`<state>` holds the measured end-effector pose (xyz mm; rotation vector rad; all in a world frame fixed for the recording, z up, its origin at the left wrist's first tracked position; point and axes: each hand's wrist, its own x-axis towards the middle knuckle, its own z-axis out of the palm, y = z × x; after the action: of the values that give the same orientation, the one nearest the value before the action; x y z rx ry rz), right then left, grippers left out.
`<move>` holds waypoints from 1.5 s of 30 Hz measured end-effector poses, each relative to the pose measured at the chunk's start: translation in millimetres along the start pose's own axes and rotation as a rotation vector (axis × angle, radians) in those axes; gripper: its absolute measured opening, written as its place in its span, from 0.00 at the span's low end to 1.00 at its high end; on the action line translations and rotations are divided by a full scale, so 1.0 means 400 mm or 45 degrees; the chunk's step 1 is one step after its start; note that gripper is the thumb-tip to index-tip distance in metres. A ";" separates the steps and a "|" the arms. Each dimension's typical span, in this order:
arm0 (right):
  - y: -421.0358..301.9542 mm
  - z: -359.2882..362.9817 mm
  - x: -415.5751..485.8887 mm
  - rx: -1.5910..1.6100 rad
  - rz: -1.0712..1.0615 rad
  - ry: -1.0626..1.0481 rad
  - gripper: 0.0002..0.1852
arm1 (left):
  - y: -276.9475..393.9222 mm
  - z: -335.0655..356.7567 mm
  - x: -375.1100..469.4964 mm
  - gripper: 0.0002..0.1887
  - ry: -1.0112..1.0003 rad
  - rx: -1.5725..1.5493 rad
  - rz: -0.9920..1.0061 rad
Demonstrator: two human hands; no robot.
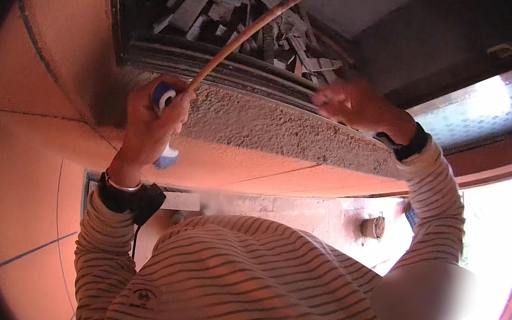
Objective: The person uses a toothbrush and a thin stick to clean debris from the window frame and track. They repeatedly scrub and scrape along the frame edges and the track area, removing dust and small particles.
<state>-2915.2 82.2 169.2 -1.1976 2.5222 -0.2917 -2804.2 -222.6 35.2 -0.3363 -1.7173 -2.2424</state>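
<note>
My left hand [151, 125] is closed around the lower end of a long, thin, slightly bent wooden stick [250, 33]. A blue and white object [163, 94] with a ring-shaped end is in the same grip, its lower end showing below the palm. The stick slants up to the right and ends in a pale, frayed tip. Across from it, my right hand [350, 105] has its fingers curled at the dark edge of a recess and is motion-blurred. A thin pale strip runs up to its fingertips; whether they grip it is unclear.
Broken wood scraps [268, 29] lie in the dark recess beyond a grooved dark frame [225, 63]. A rough, plaster-like ledge [261, 121] runs in front of it. Orange tiles [24, 188] cover the left side. A bucket [373, 228] stands below at right, near bright light.
</note>
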 end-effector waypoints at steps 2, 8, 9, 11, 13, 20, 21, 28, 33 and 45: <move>-0.087 -0.001 0.033 0.359 -0.020 0.214 0.20 | 0.009 -0.001 0.004 0.05 -0.042 0.117 0.007; -0.166 0.120 0.149 1.124 -0.668 0.491 0.18 | 0.015 0.001 0.021 0.05 -0.247 0.404 0.036; -0.180 0.130 0.146 1.118 -0.630 0.548 0.16 | 0.020 0.004 0.011 0.05 -0.300 0.451 0.019; -0.164 0.128 0.106 1.210 -0.614 0.668 0.10 | 0.039 0.034 0.001 0.06 -0.319 0.481 0.054; -0.104 0.126 0.033 1.360 -0.704 0.903 0.12 | 0.058 0.047 -0.009 0.05 -0.269 0.497 0.058; 0.094 0.145 -0.339 0.978 0.251 1.594 0.17 | 0.073 0.011 0.004 0.09 -0.088 0.466 0.049; 0.108 0.158 -0.355 0.973 0.286 1.608 0.17 | 0.066 0.006 0.006 0.09 -0.077 0.438 0.036; 0.186 0.230 -0.356 1.149 0.521 1.629 0.14 | 0.037 -0.005 0.016 0.09 -0.026 0.474 -0.014; 0.234 0.250 -0.332 1.609 0.296 1.394 0.14 | 0.046 0.009 0.022 0.08 0.089 0.480 -0.064; 0.068 0.299 -0.083 1.598 0.030 1.216 0.11 | 0.081 0.085 0.093 0.16 -0.292 0.993 -0.438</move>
<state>-2869.4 120.1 57.0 -0.4760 2.0506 -2.3983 -2826.5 -201.0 86.3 -0.1180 -2.7651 -1.5612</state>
